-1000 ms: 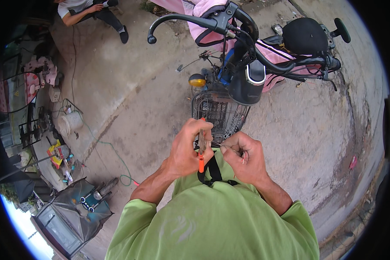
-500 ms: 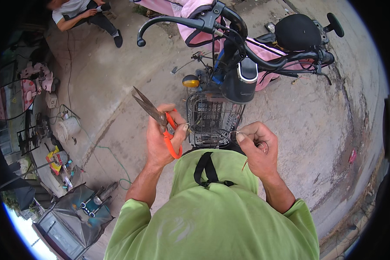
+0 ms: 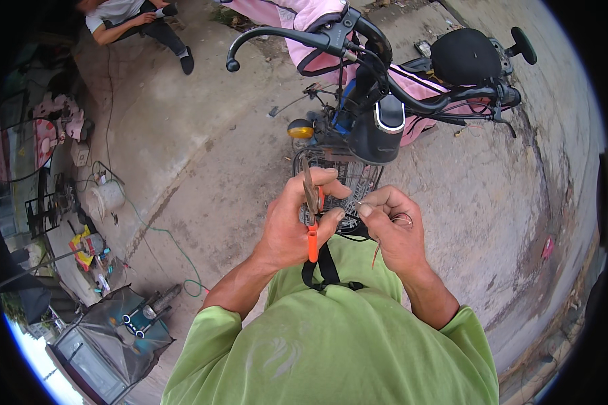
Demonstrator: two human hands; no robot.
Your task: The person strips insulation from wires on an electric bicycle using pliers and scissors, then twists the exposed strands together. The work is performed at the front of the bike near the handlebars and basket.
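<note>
My left hand (image 3: 280, 223) is closed around a pair of scissors (image 3: 313, 244) with orange handles, the blades pointing away from me. Its thumb and forefinger reach towards my right hand (image 3: 402, 236), with a small gap between them. Pinched in the right fingers is a thin wire (image 3: 404, 218), looped over the knuckles, with a tail hanging below the palm. Both hands are above the wire basket (image 3: 367, 177) of an electric scooter, in front of my green shirt (image 3: 331, 337).
The scooter's black handlebar (image 3: 419, 101), dark headlight (image 3: 375, 135) and amber turn signal (image 3: 300, 129) are beyond the basket. A pink cover (image 3: 304, 50) hangs over it. Far left sits another person (image 3: 135, 23). A green cord (image 3: 179, 250) and a white bucket (image 3: 106, 201) are at left.
My left hand has moved right, close to the right hand, and turned so the scissors appear edge-on. The right hand has shifted slightly left, still pinching the wire.
</note>
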